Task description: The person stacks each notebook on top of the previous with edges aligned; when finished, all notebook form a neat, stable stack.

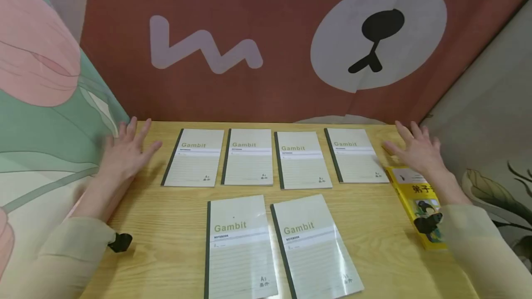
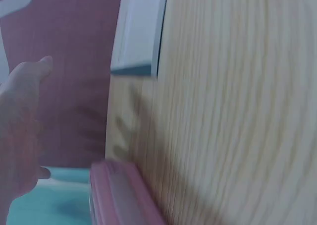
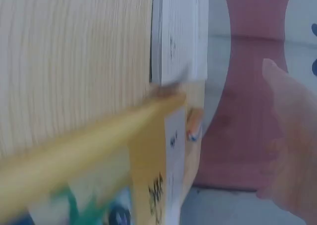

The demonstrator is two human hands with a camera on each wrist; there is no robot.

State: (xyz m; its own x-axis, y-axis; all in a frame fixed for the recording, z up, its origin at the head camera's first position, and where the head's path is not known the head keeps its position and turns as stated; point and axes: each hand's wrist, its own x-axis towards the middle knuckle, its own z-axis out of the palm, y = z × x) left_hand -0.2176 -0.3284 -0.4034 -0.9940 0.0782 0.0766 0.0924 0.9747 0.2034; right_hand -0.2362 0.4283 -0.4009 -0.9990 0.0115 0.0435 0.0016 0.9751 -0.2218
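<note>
My left hand (image 1: 126,153) hovers at the back left of the table with fingers spread, holding nothing. Close to its right lies the leftmost Gambit notebook (image 1: 194,158) of a back row. At the back right, my right hand (image 1: 420,151) also has its fingers spread and holds nothing. Below its wrist is a thick yellow book (image 1: 401,186) with a picture cover, partly hidden by the forearm. The rightmost notebook (image 1: 355,156) of the row lies left of this hand. In the right wrist view, the hand (image 3: 294,140) is raised above the tabletop.
Between those two lie more notebooks (image 1: 249,157) with dark spines. Two others, a left one (image 1: 241,248) and a right one (image 1: 316,248), lie in front. A pink object (image 2: 124,195) sits by the left edge, a small orange item (image 3: 194,123) behind the yellow book. Printed curtains (image 1: 249,91) border the table.
</note>
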